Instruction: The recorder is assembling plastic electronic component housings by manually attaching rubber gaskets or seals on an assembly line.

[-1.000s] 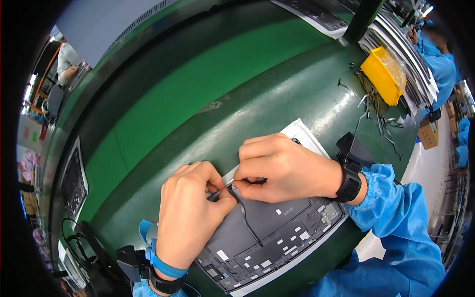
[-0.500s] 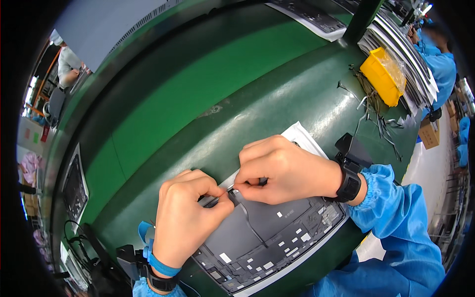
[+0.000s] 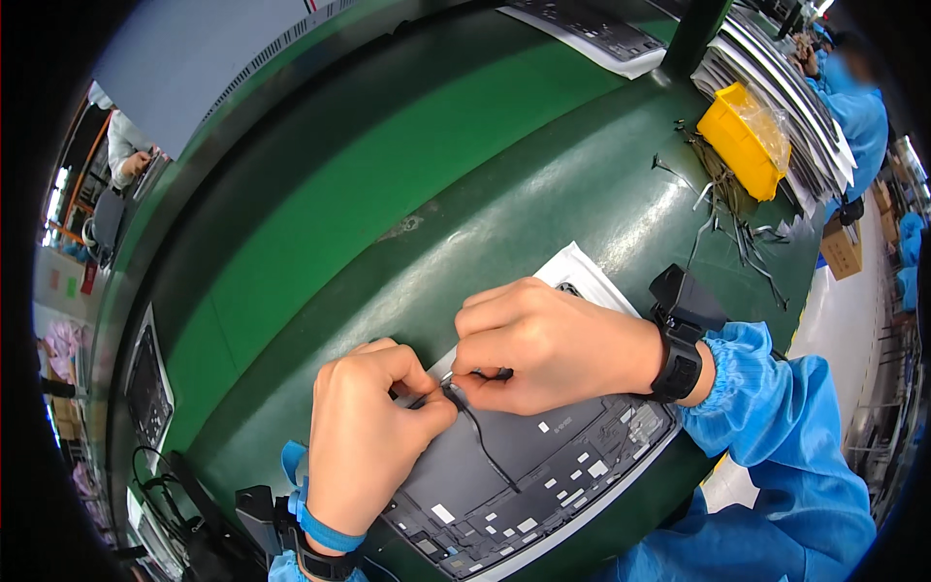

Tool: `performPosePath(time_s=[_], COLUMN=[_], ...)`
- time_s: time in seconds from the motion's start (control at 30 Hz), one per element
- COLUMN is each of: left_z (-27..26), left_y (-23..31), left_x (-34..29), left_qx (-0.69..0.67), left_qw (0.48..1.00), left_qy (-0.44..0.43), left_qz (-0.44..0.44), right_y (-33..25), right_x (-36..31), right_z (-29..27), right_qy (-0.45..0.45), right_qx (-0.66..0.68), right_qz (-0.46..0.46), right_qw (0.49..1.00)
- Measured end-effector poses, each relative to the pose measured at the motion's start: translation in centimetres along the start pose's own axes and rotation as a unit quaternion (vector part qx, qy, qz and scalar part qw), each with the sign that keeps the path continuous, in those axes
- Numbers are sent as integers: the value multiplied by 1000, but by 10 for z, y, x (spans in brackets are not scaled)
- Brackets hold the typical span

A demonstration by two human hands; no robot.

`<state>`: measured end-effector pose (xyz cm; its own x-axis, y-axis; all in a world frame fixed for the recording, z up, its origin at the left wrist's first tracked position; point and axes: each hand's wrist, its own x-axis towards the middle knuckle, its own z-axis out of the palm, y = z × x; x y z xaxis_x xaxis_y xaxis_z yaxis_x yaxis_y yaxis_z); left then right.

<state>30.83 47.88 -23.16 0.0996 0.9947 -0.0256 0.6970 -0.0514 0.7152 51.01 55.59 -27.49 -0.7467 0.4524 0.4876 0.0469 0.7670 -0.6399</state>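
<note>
A dark grey device cover panel (image 3: 558, 451), with small white pads and dark components along its near edge, lies on a white foam sheet (image 3: 593, 276). Across the panel runs a thin dark cable (image 3: 485, 444); its far end lies between my fingertips. My left hand (image 3: 361, 412) is closed in a pinch of thumb and forefinger at that cable end. From the other side, my right hand (image 3: 558, 339) pinches the same end, where a small shiny tip shows. My fingers hide most of that end.
At the far right are a yellow bin (image 3: 739, 145), loose cables (image 3: 720, 209) and stacked white sheets (image 3: 824, 145), beside a green post (image 3: 693, 44). Other panels lie at the back (image 3: 592, 34) and left (image 3: 147, 388). A co-worker in blue (image 3: 858, 131) is beyond the stack.
Both hands keep pinching at the cable's far end. My right hand has sunk slightly toward the panel, and the cable has shifted a little; the view has also moved slightly.
</note>
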Motion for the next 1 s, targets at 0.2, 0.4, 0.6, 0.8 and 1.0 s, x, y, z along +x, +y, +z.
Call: performPosePath(time_s=[0.2, 0.4, 0.6, 0.8, 1.0], left_z=[11, 11, 3, 14, 15], left_y=[0, -6, -3, -1, 3], left_x=[-9, -5, -4, -9, -15], left_qx=[0, 24, 2, 13, 68], left_qw=[998, 996, 999, 996, 983], left_qy=[62, 41, 14, 58, 105], left_qz=[30, 78, 38, 74, 136], right_y=[-5, -4, -4, -3, -6], right_x=[1, -1, 1, -2, 2], right_z=[0, -3, -2, 0, 1], right_qy=[11, 0, -1, 6, 25], right_qx=[-39, -42, -9, -5, 6], right_qz=[-20, -12, -12, -2, -15], right_qw=[999, 999, 1000, 1000, 1000])
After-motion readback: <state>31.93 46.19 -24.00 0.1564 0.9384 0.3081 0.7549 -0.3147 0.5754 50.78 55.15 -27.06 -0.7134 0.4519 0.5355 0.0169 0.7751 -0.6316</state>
